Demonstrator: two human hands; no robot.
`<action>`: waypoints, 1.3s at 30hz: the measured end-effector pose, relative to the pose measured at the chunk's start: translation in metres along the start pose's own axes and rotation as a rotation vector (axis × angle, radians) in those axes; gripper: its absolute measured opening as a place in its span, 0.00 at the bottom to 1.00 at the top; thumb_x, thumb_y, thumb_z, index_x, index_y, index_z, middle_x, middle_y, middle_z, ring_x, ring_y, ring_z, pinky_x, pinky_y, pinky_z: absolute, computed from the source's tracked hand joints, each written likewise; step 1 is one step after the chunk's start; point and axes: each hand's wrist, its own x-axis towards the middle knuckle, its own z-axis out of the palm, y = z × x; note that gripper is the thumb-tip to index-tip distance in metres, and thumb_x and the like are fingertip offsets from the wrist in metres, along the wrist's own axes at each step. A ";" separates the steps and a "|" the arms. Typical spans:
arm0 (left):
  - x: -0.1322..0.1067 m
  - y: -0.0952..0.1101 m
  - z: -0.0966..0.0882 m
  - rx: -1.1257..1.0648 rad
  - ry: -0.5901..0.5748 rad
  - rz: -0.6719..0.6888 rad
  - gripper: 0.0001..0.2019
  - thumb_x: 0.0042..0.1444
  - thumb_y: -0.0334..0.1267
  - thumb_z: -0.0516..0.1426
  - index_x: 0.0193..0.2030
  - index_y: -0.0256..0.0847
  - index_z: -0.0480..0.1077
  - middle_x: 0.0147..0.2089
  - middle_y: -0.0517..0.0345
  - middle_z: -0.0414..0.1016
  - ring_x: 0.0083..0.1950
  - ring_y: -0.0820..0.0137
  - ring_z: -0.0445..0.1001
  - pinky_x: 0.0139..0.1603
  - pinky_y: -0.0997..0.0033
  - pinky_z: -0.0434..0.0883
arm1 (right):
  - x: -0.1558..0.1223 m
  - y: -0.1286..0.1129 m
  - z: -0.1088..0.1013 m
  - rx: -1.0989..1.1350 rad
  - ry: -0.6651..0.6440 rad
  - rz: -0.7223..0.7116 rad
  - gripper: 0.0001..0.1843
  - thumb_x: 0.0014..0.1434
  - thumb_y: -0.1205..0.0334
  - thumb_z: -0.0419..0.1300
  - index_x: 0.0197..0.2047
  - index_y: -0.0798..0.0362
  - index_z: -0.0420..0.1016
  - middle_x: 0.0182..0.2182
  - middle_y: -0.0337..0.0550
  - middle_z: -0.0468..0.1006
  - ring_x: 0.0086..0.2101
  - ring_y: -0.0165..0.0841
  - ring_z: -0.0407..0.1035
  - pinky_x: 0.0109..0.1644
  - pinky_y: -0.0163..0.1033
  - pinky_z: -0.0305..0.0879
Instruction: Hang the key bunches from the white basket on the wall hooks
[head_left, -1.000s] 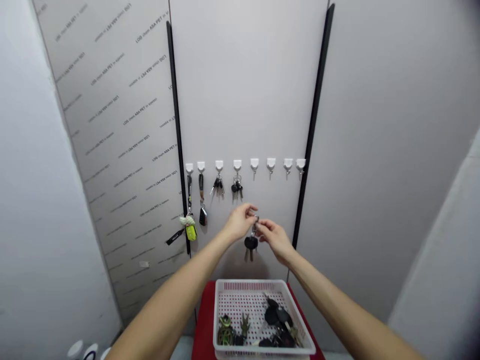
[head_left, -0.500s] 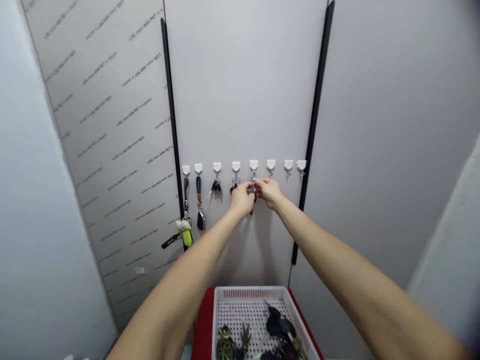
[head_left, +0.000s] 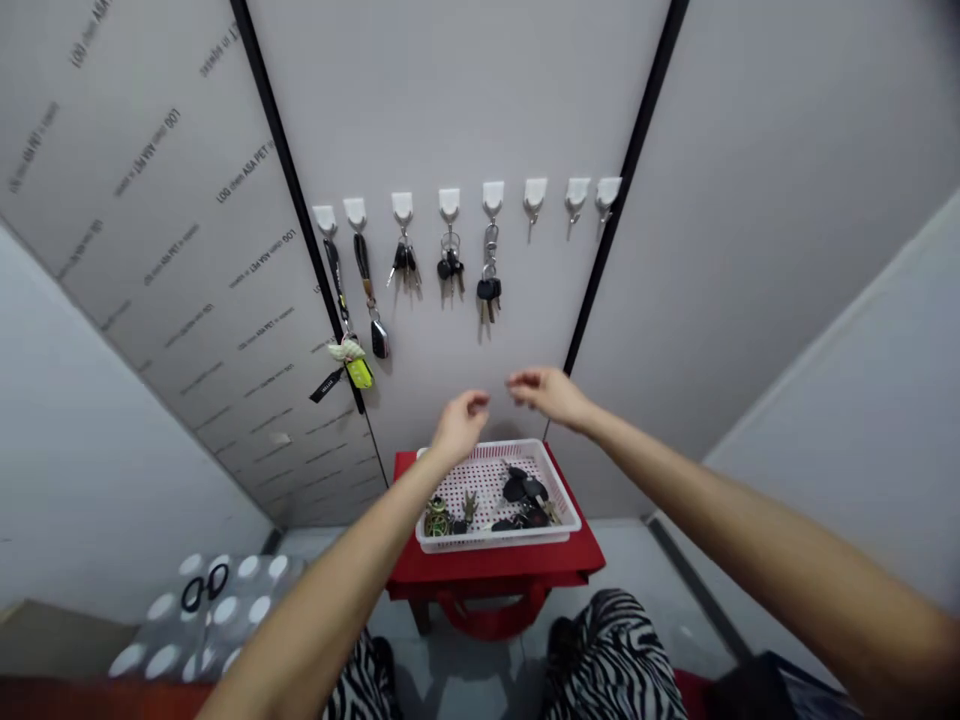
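My left hand (head_left: 461, 425) is in the air just above the far left part of a white plastic basket (head_left: 495, 545), fingers loosely curled and apart, holding nothing. To its right, my right hand (head_left: 551, 393) is also empty, with thumb and fingers a little apart. In the basket lie black keys (head_left: 525, 488) on the right and a green cord-like bundle (head_left: 437, 518) on the left. Above my hands, a bunch of keys (head_left: 489, 288) hangs by a metal clasp from a white hook (head_left: 493, 197). Neither hand touches it.
More hooks in the row hold key bunches (head_left: 451, 265), a car key (head_left: 379, 337) and a yellow-green tag (head_left: 359, 373). Three hooks (head_left: 535, 193) on the right hold no keys. The basket stands on a red stool (head_left: 589, 560). Scissors (head_left: 204, 588) lie on bottles at lower left.
Both hands have let go of the key bunch, which now hangs from its hook, and have come down over the basket. The view has tilted downward.
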 end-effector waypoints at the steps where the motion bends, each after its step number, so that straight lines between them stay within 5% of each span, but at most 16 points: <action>1: -0.015 -0.014 0.010 0.006 -0.040 -0.051 0.13 0.40 0.26 0.49 0.36 0.32 0.64 0.35 0.53 0.68 0.34 0.76 0.65 0.39 0.75 0.62 | -0.018 0.017 0.006 -0.097 -0.102 -0.001 0.06 0.38 0.68 0.54 0.24 0.57 0.68 0.19 0.38 0.69 0.21 0.26 0.62 0.27 0.32 0.57; 6: -0.062 -0.058 0.044 0.142 -0.223 -0.124 0.13 0.39 0.27 0.49 0.35 0.35 0.65 0.33 0.56 0.69 0.32 0.75 0.65 0.36 0.75 0.62 | -0.078 0.070 0.019 -0.597 -0.321 -0.085 0.09 0.39 0.68 0.52 0.28 0.53 0.69 0.27 0.42 0.71 0.31 0.32 0.63 0.33 0.35 0.55; 15: -0.067 -0.063 0.053 0.345 -0.359 -0.087 0.15 0.37 0.31 0.51 0.36 0.40 0.65 0.30 0.57 0.69 0.32 0.71 0.65 0.35 0.74 0.60 | -0.084 0.069 0.024 -0.897 -0.332 -0.139 0.17 0.40 0.65 0.53 0.38 0.51 0.64 0.36 0.46 0.68 0.40 0.37 0.58 0.39 0.39 0.49; 25: -0.068 -0.065 0.054 0.286 -0.365 -0.143 0.18 0.37 0.30 0.50 0.40 0.39 0.62 0.28 0.59 0.68 0.29 0.73 0.65 0.31 0.76 0.61 | -0.075 0.066 0.027 -0.474 -0.269 -0.037 0.07 0.41 0.66 0.49 0.26 0.53 0.66 0.22 0.38 0.70 0.24 0.28 0.61 0.30 0.32 0.53; 32: -0.059 -0.048 0.044 0.043 -0.101 0.041 0.22 0.38 0.28 0.50 0.45 0.39 0.58 0.46 0.55 0.60 0.45 0.71 0.59 0.47 0.71 0.55 | -0.069 0.041 0.023 -0.190 -0.230 -0.069 0.06 0.39 0.68 0.48 0.21 0.54 0.65 0.18 0.34 0.66 0.22 0.26 0.59 0.28 0.30 0.54; 36: -0.048 -0.036 0.039 -0.072 -0.180 0.123 0.18 0.39 0.29 0.51 0.41 0.40 0.61 0.42 0.57 0.65 0.43 0.72 0.61 0.46 0.72 0.57 | -0.065 0.026 0.019 -0.234 -0.211 -0.173 0.05 0.38 0.68 0.49 0.19 0.54 0.66 0.19 0.35 0.67 0.24 0.26 0.60 0.30 0.31 0.54; 39: -0.037 -0.029 0.038 -0.085 -0.097 0.045 0.13 0.40 0.33 0.51 0.37 0.37 0.64 0.35 0.57 0.68 0.36 0.73 0.64 0.39 0.72 0.61 | -0.056 0.022 0.018 -0.176 -0.103 -0.134 0.05 0.38 0.68 0.49 0.20 0.54 0.66 0.18 0.36 0.67 0.23 0.26 0.60 0.29 0.31 0.55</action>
